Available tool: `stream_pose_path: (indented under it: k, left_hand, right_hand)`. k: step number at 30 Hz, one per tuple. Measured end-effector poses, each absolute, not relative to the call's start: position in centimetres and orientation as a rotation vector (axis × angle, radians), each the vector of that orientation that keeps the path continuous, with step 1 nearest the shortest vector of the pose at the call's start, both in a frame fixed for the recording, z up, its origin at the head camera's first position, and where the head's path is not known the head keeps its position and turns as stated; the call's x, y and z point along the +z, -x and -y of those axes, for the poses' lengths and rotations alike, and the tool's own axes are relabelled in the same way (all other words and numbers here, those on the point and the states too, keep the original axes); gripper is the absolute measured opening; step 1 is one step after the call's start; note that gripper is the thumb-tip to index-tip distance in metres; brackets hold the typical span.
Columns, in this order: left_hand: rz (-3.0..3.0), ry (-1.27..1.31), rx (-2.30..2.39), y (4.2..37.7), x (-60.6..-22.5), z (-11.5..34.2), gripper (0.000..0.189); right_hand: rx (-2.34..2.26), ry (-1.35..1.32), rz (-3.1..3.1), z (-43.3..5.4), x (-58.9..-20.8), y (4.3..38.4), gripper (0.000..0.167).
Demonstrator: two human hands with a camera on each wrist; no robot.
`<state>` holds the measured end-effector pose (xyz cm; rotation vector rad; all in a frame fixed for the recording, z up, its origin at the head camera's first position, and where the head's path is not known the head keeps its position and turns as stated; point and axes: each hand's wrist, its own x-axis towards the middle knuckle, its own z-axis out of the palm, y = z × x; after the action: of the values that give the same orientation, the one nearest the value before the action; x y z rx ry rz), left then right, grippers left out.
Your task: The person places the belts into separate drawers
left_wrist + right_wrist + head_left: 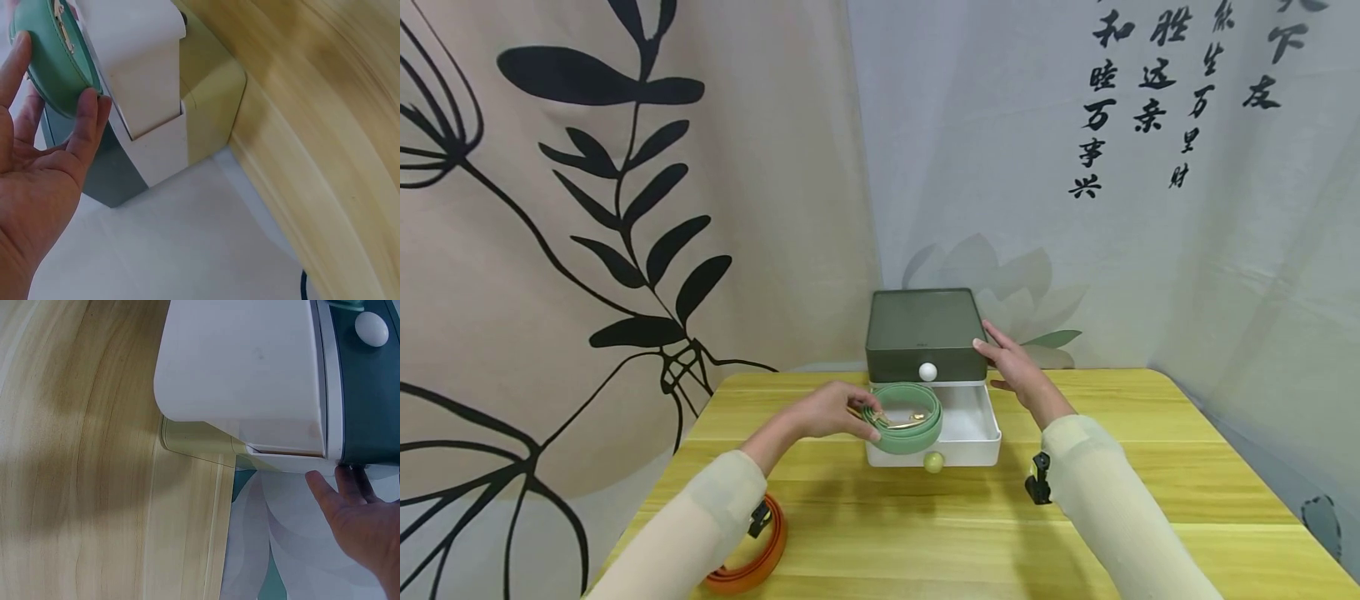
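Observation:
A green coiled belt [913,442] with a gold buckle is pinched between the thumb and fingers of my left hand [835,410]. It overlaps the left part of the pulled-out white drawer [966,421], which has a yellow-green knob. In the left wrist view, the belt [53,69] is tilted beside the drawer front. My right hand [1018,375] rests its fingertips on the right side of the dark green drawer box [925,321]. The right wrist view has that hand [359,519] with fingers extended at the box's side wall.
An orange coiled belt [767,558] lies on the wooden table [887,533] at the near left, partly hidden by my left sleeve. The upper drawer, with a white knob [928,372], is closed. A printed curtain [790,167] hangs behind the table.

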<state>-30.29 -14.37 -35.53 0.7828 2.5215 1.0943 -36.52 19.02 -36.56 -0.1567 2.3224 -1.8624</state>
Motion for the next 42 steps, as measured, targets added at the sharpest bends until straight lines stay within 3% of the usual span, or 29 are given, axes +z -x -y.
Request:
stream_pose_path:
  k: [19,42]
  left_hand:
    - [-2.519,-0.833,1.091,31.1,-36.0,12.1,0.023]
    - [-2.549,-0.702,1.022,32.4,-36.4,10.6,0.024]
  right_hand:
    - [-1.850,0.137,-2.338,-18.8,-36.6,36.5,0.068]
    - [-1.855,0.149,-2.340,-18.7,-36.7,36.6,0.068]
